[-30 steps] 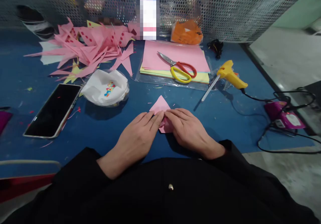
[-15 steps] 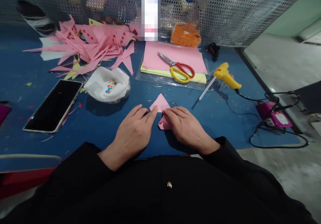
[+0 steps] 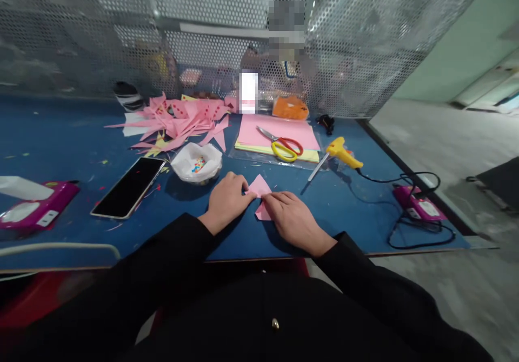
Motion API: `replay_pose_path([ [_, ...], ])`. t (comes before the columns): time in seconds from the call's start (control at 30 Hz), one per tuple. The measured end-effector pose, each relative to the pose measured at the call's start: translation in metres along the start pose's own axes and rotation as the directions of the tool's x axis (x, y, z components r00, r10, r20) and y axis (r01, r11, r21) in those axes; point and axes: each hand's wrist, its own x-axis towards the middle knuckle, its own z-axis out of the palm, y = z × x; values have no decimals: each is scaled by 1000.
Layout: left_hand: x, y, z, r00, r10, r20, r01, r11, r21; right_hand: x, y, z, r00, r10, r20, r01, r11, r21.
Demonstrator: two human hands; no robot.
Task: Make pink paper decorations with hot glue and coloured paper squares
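A small folded pink paper piece (image 3: 260, 189) lies on the blue table (image 3: 60, 151) in front of me. My left hand (image 3: 227, 199) rests on its left edge, fingers bent and pressing down. My right hand (image 3: 290, 217) lies flat over its lower right part, fingers stretched toward the fold. Both hands touch the paper; its pointed top sticks out between them.
Behind the hands are a white bowl of coloured bits (image 3: 197, 163), a black phone (image 3: 128, 186), a heap of pink paper triangles (image 3: 182, 118), scissors (image 3: 281, 145) on stacked paper sheets (image 3: 279, 132), and a yellow glue gun (image 3: 343, 153) with its cable. A pink box (image 3: 36, 210) sits left; mesh screen behind.
The camera has tilted up and back, so more of the table and the mesh screen shows. My left hand has curled at the paper's left edge; the right still lies on it.
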Motion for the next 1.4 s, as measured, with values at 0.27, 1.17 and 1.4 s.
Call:
replay_pose_path([
  [0.27, 12, 0, 0, 999, 39, 27, -36, 996, -81, 1, -1, 0, 994, 94, -59, -88, 991, 105],
  [1.17, 25, -5, -11, 939, -293, -181, 19, 569, -822, 72, 20, 0, 600, 788, 139, -288, 50, 956],
  [1.4, 23, 5, -12, 971, -226, 83, 166, 378, -911, 73, 4, -3, 618, 759, 204, -255, -53, 966],
])
